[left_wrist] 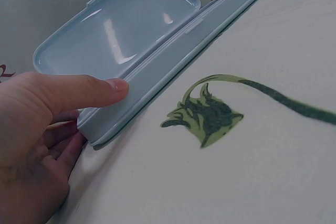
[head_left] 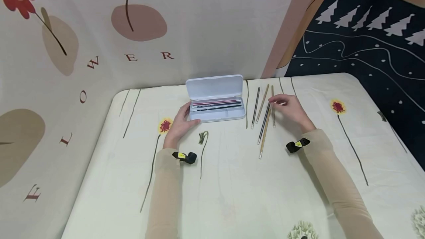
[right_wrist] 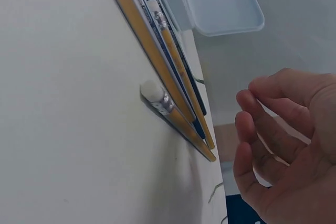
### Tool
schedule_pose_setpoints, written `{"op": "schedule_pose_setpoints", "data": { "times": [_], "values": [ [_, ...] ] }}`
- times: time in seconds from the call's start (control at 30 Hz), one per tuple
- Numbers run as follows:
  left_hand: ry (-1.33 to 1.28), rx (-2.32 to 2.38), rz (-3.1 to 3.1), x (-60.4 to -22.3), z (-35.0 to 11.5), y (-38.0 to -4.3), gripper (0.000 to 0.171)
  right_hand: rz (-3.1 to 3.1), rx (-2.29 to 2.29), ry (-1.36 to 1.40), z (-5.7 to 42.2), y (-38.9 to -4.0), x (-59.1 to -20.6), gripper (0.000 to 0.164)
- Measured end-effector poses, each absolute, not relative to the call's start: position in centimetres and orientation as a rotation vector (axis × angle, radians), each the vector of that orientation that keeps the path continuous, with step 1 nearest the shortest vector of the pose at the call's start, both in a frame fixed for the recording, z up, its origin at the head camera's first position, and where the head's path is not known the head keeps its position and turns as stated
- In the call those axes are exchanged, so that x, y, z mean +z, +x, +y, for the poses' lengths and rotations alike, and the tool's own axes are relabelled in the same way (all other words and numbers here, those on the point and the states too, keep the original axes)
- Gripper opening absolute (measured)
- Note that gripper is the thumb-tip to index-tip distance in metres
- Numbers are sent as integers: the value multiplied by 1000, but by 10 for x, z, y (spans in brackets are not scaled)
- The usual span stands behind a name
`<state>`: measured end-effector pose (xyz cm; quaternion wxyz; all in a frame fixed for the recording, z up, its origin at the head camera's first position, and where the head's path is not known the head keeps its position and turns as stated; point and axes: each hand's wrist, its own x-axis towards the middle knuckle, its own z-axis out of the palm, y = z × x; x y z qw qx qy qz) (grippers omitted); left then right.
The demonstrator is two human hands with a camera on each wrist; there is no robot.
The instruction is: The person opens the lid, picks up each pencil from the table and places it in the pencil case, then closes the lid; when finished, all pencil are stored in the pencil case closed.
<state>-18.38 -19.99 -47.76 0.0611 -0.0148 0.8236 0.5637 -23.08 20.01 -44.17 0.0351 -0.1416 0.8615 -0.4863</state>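
In the head view, a pale blue, rectangular plastic pencil case (head_left: 236,113) is lying near the back edge of a white cloth printed with flowers (head_left: 229,187), its lid (head_left: 216,87) standing open at the rear. Several slim red and dark pencils (head_left: 217,104) are resting lengthwise inside. The left hand (head_left: 180,124) is gripping the case's left end. To the right of the case, 5 loose pencils with pale erasers are lying on the cloth: 2 dark-barrelled pencils (head_left: 255,107) and 3 wood-coloured pencils (head_left: 265,135). The right hand (head_left: 290,108) is hovering over their far ends.

In the left wrist view, the thumb (left_wrist: 97,90) is pressing on the case's front wall near the corner while the other fingers are bending around the left end. A printed green bud (left_wrist: 207,116) is showing on the cloth just in front.

In the right wrist view, the loose pencils are lying close together, some overlapping, beside the case's corner. The right hand is holding nothing visible; its fingers are curving loosely, with only a narrow space between thumb and fingertips, and are staying apart from the pencils.
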Motion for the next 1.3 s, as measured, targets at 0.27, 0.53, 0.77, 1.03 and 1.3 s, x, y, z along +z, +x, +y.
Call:
{"op": "schedule_pose_setpoints", "data": {
  "times": [0.27, 0.53, 0.77, 1.03, 1.3],
  "values": [
    [-59, 1696, 2494, -478, -200, -184, 84, 2642, -1443, -207, 204, -229, -441, 29],
    [-48, 1702, 2495, -478, -200, -184, 84, 2634, -1404, -100, 208, -229, -447, 38],
    [-46, 1702, 2488, -478, -200, -184, 84, 2633, -1378, -64, 209, -229, -455, 44],
    [-41, 1700, 2490, -478, -200, -184, 84, 2678, -1325, 8, 201, -234, -462, 46],
    [-47, 1699, 2490, -479, -201, -185, 85, 2738, -1213, 137, 192, -237, -465, 52]
  ]
}}
